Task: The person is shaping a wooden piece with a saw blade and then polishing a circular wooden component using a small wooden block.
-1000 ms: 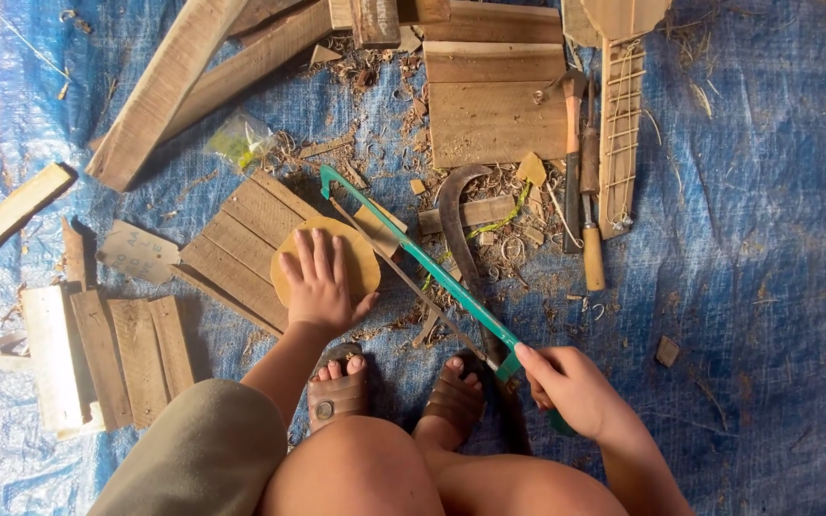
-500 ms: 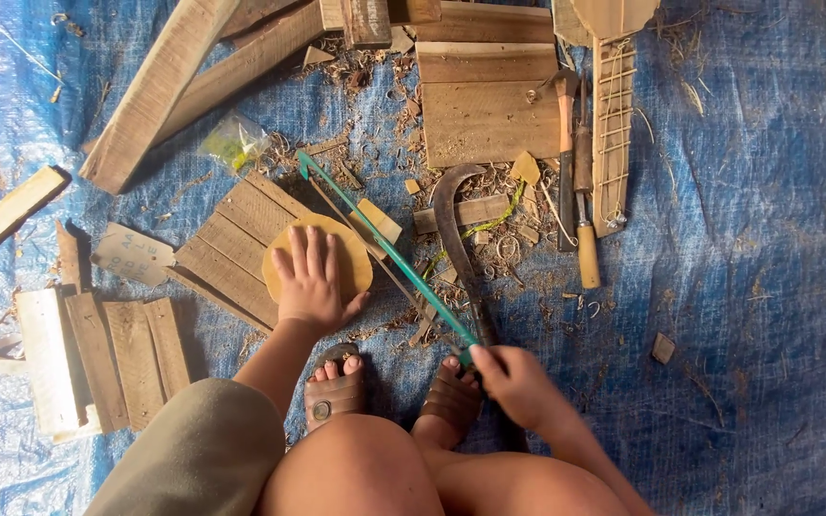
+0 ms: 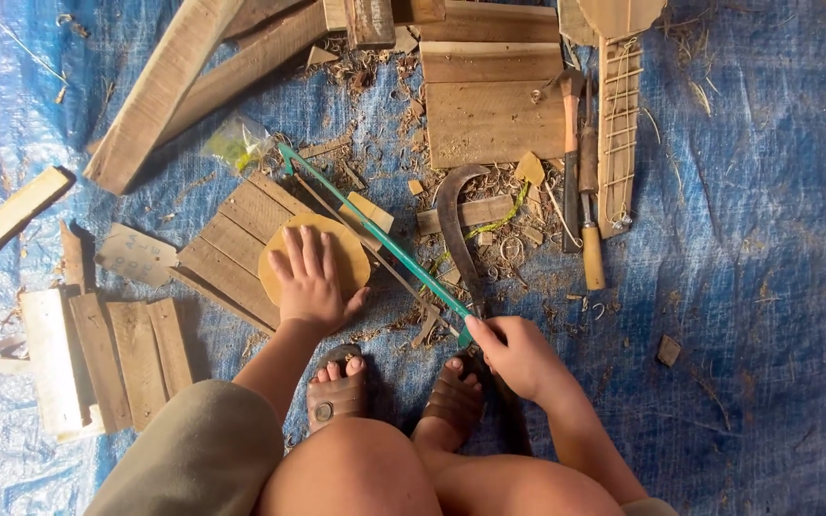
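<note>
Since the earlier frame, the saw (image 3: 375, 234) has been drawn back toward the body.
Slatted board (image 3: 231, 244) underneath; disc (image 3: 336, 250) pinned flat by the open left hand (image 3: 310, 282); handle gripped by the closed right hand (image 3: 518, 355). Firm pressure and straight strokes are advised.

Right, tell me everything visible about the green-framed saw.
The saw has a thin teal-green metal frame with a slim dark blade running beside it. It lies slanted, far tip up-left near the slatted wooden panel. The right hand grips its near end. It passes beside the round wooden piece that the left hand presses flat.
</note>
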